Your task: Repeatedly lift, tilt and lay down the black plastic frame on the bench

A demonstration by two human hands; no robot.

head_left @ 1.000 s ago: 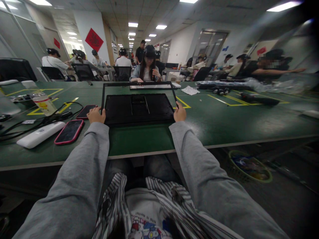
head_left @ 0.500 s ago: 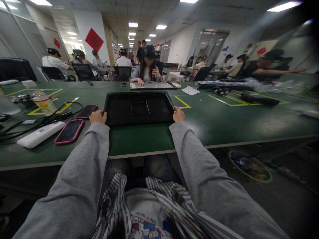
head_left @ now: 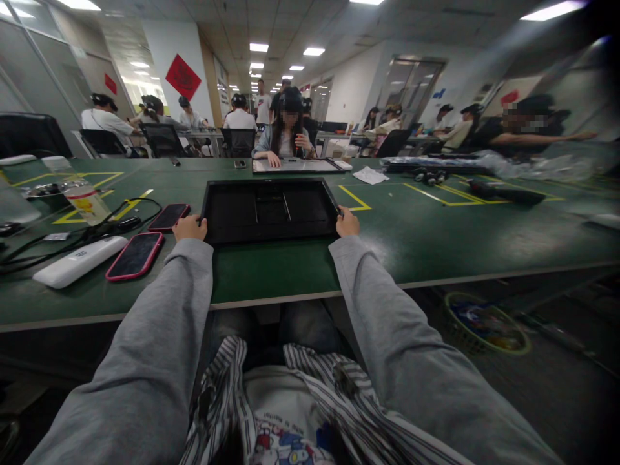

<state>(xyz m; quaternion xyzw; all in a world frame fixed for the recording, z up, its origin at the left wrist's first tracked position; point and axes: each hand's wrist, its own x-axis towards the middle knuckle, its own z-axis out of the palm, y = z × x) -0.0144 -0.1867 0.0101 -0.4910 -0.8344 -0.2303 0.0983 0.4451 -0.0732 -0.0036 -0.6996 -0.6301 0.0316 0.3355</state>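
A shallow black rectangular casing (head_left: 230, 210), like the hollow shell of a monitor, lies on the green table in front of me. A recessed square with thin pale edges shows in its middle. My left hand (head_left: 190, 228) is closed on its left side, fingers curled at the edge. Gripping the opposite side is my right hand (head_left: 347, 223), also closed. Both thumbs and parts of the fingers are hard to make out. Close by my left hand lie two phones, one in a dark red case (head_left: 169, 217) and one in a pink case (head_left: 134, 256).
A white power bank (head_left: 80, 261), black cables and a bottle (head_left: 84, 197) stand to the left. Across the green table (head_left: 460, 245), a person sits at a flat panel (head_left: 300, 166). A crumpled tissue (head_left: 371, 175) lies back right. Below is a green basket (head_left: 484, 326).
My hands and the black casing stay in place. Far in the background, standing people have shifted, and one in a white shirt now shows.
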